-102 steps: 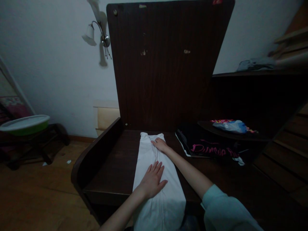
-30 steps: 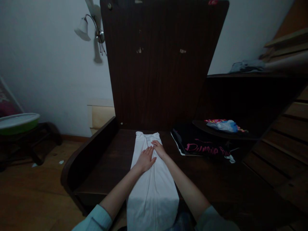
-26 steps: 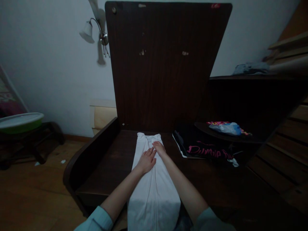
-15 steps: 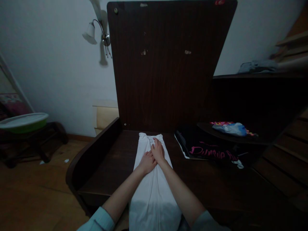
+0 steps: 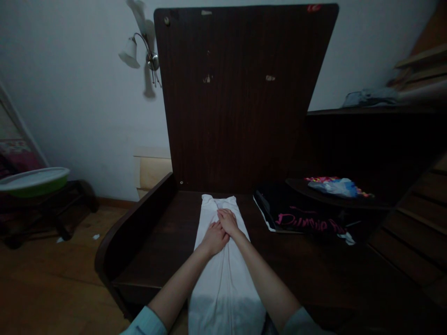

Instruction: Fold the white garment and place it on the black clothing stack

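Note:
A long white garment (image 5: 223, 279), folded into a narrow strip, lies on the dark wooden surface (image 5: 164, 242) and hangs over its near edge. My left hand (image 5: 214, 237) rests on the cloth with the fingers curled at its middle. My right hand (image 5: 227, 220) lies just beyond it, touching the left hand, fingers bent down onto the fabric near the far end. Whether either hand pinches the cloth is unclear in the dim light.
A dark upright board (image 5: 240, 93) rises behind the surface. A black garment with pink lettering (image 5: 300, 218) lies to the right, beside a colourful packet (image 5: 335, 185) on a small shelf. A green-rimmed basin (image 5: 33, 181) sits on a stand at the left.
My left hand slid from the near middle of the cloth up to the far end and met my right hand. Both hands' fingers went from flat to curled.

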Tool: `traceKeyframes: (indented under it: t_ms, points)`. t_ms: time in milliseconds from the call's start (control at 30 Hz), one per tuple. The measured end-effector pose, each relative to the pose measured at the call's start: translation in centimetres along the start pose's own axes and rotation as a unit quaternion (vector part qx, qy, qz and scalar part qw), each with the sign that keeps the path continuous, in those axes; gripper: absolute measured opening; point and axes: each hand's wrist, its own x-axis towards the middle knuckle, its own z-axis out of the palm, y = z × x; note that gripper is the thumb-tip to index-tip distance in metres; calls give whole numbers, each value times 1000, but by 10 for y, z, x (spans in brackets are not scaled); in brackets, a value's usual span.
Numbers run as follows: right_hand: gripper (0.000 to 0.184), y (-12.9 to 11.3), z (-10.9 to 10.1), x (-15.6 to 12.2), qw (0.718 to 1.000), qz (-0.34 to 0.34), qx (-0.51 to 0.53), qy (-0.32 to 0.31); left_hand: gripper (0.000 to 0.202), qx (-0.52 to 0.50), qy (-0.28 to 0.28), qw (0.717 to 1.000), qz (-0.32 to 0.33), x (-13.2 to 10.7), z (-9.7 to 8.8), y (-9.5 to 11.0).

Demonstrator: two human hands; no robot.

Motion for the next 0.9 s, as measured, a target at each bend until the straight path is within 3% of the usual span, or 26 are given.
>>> traceKeyframes:
  t_ms: [167,367,500,667,767,900]
  points:
    - [34,2,3,2,999,-5,33,10,29,-7,-11,1000,-2,0,-2,0]
    - [42,17,0,5,991,50,66,108,36,-23,-5,1000,-20,0,-4,-1]
    - [40,21,3,3,992,82,24,92,37,2,19,996,-84,-2,-5,-4]
    - [40,21,11,1,995,72,23,66,45,16,-20,994,-103,0,0,-9]
    - [39,26,10,4,984,91,119,97,46,20,-26,994,-104,0,0,-9]
    - [43,31,1,6,937,140,275,164,45,4,-19,995,-101,-4,-3,-5]
